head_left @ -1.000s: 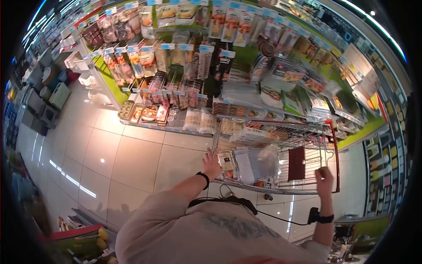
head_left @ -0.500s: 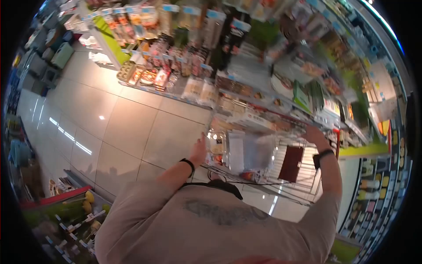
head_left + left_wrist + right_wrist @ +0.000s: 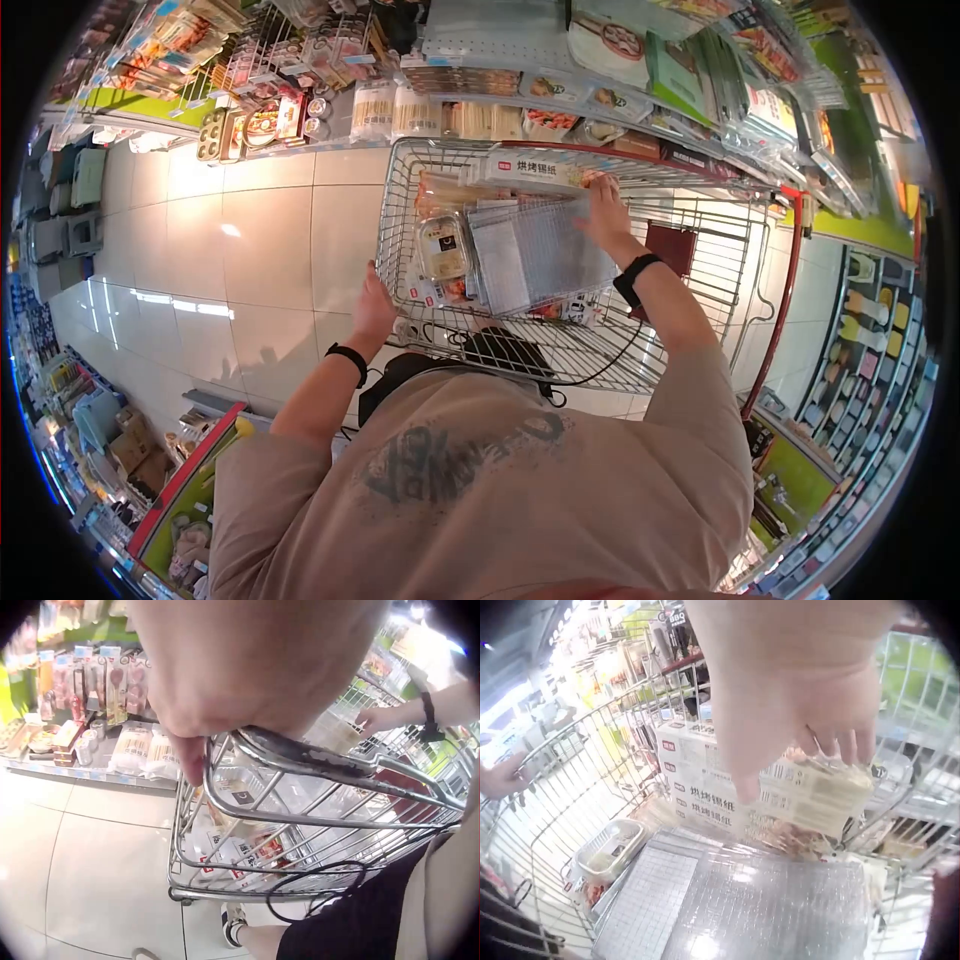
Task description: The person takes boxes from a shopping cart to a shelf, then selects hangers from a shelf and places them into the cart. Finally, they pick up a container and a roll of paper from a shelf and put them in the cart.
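In the head view my left hand (image 3: pixel 374 308) holds the near left corner of the wire shopping cart (image 3: pixel 640 365). A finger hangs over the rim's outer side in the left wrist view. My right hand (image 3: pixel 606 220) reaches into the cart and grips the right end of white baking foil boxes (image 3: pixel 705 799), thumb in front and fingers over the top. Below it lie flat packs in clear plastic wrap (image 3: pixel 772 907), shiny and lined. A clear lidded food container (image 3: pixel 442 247) sits to their left.
Shelves behind the cart carry bagged skewers (image 3: pixel 373 110), flat packs and hanging packages. A dark red panel (image 3: pixel 670 248) stands in the cart's right part, near the red handle (image 3: pixel 785 310). A dark cable (image 3: pixel 322 881) loops beside the cart. Tiled floor (image 3: pixel 265 215) lies left.
My right hand has moved from the cart's handle end, past its far rim, to the foil boxes inside. The left hand has come down onto the near left corner. The head view has shifted.
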Demonstrator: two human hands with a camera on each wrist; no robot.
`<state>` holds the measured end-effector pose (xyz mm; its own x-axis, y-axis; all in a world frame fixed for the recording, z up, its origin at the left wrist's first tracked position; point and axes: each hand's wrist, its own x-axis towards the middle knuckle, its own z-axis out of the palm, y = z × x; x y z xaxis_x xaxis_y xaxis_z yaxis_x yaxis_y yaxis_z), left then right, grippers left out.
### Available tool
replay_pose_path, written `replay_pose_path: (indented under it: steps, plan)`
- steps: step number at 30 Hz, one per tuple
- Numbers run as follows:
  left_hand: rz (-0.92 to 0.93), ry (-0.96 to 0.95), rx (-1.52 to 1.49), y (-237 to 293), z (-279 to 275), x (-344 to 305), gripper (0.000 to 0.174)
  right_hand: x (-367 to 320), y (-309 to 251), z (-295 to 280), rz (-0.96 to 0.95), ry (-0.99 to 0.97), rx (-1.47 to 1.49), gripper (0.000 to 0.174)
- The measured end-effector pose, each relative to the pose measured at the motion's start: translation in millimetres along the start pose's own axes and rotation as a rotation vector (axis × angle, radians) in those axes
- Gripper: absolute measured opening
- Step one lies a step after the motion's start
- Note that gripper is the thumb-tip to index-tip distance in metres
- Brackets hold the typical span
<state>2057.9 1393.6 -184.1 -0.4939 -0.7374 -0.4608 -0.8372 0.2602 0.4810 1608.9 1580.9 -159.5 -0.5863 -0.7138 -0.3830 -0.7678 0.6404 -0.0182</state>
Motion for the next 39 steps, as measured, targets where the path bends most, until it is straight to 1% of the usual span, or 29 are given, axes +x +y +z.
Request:
replay_pose_path:
  steps: [2, 3, 6, 9, 12, 14, 15, 16, 17, 18, 19, 21, 22, 24, 25, 28, 34, 35, 37, 39]
  plan:
    - [-0.022, 0.001, -0.007, 10, -8, -2, 0.057, 17, 9, 17, -0.155, 0.137, -0.047, 0.092]
    - [-0.003, 0.019, 0.010, 10, -7, -2, 0.056, 26, 12, 26, -0.233, 0.209, -0.068, 0.092]
    - [0.026, 0.055, 0.047, 5, -6, -2, 0.054, 37, 0, 38, -0.106, 0.189, -0.032, 0.090]
    - [0.007, 0.047, 0.037, 9, -7, -1, 0.053, 45, 1, 63, -0.088, 0.316, 0.028, 0.076]
    - [-0.009, 0.034, 0.042, 10, -7, -5, 0.051, 51, 5, 80, -0.095, 0.392, -0.005, 0.067]
    - [-0.026, 0.027, 0.068, 14, -10, -6, 0.051, 47, 6, 94, -0.063, 0.278, -0.086, 0.054]
    - [0.027, 0.056, 0.065, -4, 1, -5, 0.052, 50, 6, 89, -0.051, 0.246, -0.133, 0.048]
    - [0.084, 0.102, 0.057, -21, 12, 0, 0.052, 44, 3, 77, -0.059, 0.259, -0.122, 0.040]
    - [0.094, 0.091, 0.027, -21, 12, 2, 0.053, 41, 3, 80, -0.080, 0.357, -0.091, 0.045]
    - [0.097, 0.070, 0.000, -18, 9, -1, 0.053, 36, 1, 79, -0.105, 0.415, -0.071, 0.049]
    - [0.054, 0.039, -0.008, -10, 2, 1, 0.054, 30, -2, 76, -0.127, 0.466, -0.052, 0.054]
    - [-0.029, -0.047, -0.022, 8, -12, -3, 0.056, 10, -14, 58, -0.113, 0.388, -0.017, 0.061]
    - [-0.026, -0.066, -0.028, 12, -15, -1, 0.058, 2, -21, 47, -0.101, 0.349, 0.003, 0.064]
    - [-0.025, -0.115, -0.037, 14, -21, -3, 0.060, -15, -35, 36, -0.081, 0.337, 0.070, 0.064]
    - [0.083, -0.056, -0.045, 3, -12, -3, 0.064, -23, -41, 31, -0.071, 0.325, 0.105, 0.064]
    - [0.078, -0.074, 0.000, -8, 0, 1, 0.069, -47, -69, 6, -0.073, 0.388, 0.176, 0.062]
    - [0.167, -0.174, 0.002, 9, -31, -3, 0.081, -94, -134, -66, -0.097, 0.481, 0.176, 0.054]
    - [0.170, -0.223, 0.025, 7, -32, 1, 0.091, -96, -142, -75, -0.100, 0.534, 0.120, 0.053]
    - [0.201, -0.299, -0.022, 0, -33, 5, 0.101, -113, -157, -83, -0.090, 0.602, 0.016, 0.050]
    - [0.309, -0.328, -0.056, -16, -26, 17, 0.110, -127, -167, -91, -0.132, 0.626, 0.025, 0.047]
